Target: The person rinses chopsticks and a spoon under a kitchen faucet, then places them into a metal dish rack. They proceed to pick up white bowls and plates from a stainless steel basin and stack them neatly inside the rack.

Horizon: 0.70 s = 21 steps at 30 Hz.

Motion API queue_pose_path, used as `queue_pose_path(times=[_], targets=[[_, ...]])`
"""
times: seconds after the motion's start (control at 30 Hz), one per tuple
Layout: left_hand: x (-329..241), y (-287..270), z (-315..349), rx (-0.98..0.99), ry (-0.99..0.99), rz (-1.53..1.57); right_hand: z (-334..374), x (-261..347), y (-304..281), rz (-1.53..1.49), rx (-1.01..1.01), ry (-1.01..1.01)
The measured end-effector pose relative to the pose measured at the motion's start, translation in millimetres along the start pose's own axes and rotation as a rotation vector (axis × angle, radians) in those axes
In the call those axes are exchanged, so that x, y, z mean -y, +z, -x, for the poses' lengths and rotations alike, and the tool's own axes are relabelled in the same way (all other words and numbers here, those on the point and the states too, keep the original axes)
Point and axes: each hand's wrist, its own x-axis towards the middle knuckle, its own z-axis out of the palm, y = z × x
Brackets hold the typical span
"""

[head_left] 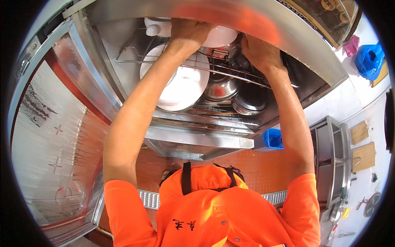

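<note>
Both my arms reach into a metal cabinet (197, 133) fitted with wire racks. My left hand (190, 33) is closed against a white dish (222, 38) on the upper rack; its fingertips are partly hidden. To the right of that dish is my right hand (262, 51), its fingers mostly hidden by the cabinet's top edge. A white piece with a rounded knob (153, 30) lies left of my left hand. Below the upper wire rack (238, 75), a large white plate (185, 88) leans beside a shiny steel bowl (220, 88) and a dark-based steel pan (249, 101).
An open framed glass door (57, 144) stands at the left. A lower door (197, 142) juts out toward me. A blue-lined bin (273, 138) sits on the orange floor. At the right are a grey metal shelf (325, 160), hung cutting boards (363, 157) and a blue bag (369, 61).
</note>
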Motion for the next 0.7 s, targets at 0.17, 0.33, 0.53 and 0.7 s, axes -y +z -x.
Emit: queue_pose_path(times=[0.17, 0.33, 0.53, 0.7], targets=[[-5.5, 3.1, 2.9, -0.209, 0.147, 0.033, 2.8, 0.6, -2.1, 0.010, -0.056, -0.018], [-24.7, -7.3, 8.2, -0.088, -0.088, 0.211, 0.2, -0.9, 7.5, 0.033, -0.158, -0.035], [-33.7, -25.3, 15.2, -0.029, -0.204, 0.326, -0.1, -1.9, 11.6, -0.026, -0.175, -0.031], [-56.4, -41.0, 24.1, -0.023, -0.386, 0.572, 3.0, -0.3, 11.2, -0.009, -0.102, -0.005]])
